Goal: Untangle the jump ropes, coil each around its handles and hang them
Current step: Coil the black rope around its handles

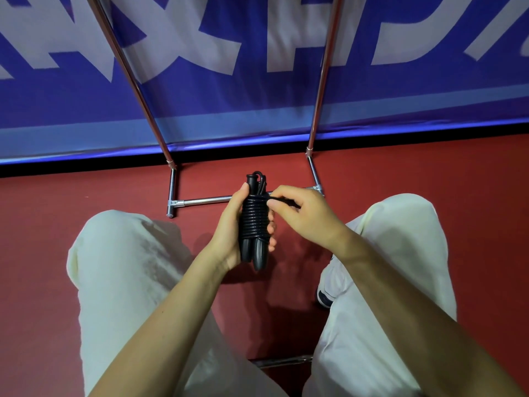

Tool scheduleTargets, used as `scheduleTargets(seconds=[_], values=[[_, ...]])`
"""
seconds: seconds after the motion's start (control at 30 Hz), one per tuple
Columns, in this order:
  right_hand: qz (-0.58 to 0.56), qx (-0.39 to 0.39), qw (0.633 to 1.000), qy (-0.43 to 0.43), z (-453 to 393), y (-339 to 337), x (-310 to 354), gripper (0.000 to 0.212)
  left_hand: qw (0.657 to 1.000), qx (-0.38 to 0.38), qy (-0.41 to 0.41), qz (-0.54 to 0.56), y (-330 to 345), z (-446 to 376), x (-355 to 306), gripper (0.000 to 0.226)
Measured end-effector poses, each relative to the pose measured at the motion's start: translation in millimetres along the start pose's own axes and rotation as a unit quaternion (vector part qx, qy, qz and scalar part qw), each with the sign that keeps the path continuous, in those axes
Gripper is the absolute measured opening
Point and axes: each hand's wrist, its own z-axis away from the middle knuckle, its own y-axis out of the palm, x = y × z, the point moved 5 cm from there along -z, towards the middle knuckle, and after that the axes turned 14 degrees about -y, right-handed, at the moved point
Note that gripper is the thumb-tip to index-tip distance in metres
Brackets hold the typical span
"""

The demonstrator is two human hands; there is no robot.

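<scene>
Spanning twelve o'clock behind a chrome rack point(200, 200) on the red floor point(429, 173) hangs a blue banner point(257, 110). At centre my left hand point(229, 227) grips the two black handles point(252, 256), upright and side by side, with the jump rope point(253, 219) coiled tightly around them. At three o'clock of the coil, my right hand point(303, 216) pinches the rope's free end point(282, 201) in curled fingers point(279, 193).

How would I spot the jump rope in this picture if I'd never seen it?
Start at the metal rack standing on the red floor before the blue banner. Just in front of its bottom bar, between the person's knees, the left hand grips the jump rope. It is the only black bundle: cord coiled tightly round two upright handles.
</scene>
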Motion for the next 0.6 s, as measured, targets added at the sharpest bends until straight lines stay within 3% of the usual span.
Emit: scheduleTargets(seconds=[0.13, 0.33, 0.43, 0.53, 0.6], values=[[-0.198, 0.008, 0.978, 0.067, 3, 2, 0, 0.015, 0.997, 0.077, -0.017, 0.006, 7, 2, 3, 0.059], [-0.409, 0.092, 0.896, 0.145, 6, 15, 6, 0.036, 0.97, 0.221, -0.1, 0.0, 24, 7, 20, 0.07], [-0.424, 0.063, 0.891, 0.146, 6, 16, 7, 0.017, 0.982, 0.163, -0.092, -0.017, 23, 4, 18, 0.082], [-0.365, 0.008, 0.919, 0.146, 3, 8, 8, 0.009, 0.995, 0.013, -0.058, -0.085, 5, -6, 13, 0.086], [-0.285, -0.045, 0.946, 0.15, 3, 3, 4, 0.015, 0.984, -0.097, 0.006, -0.152, -11, -14, 8, 0.078]])
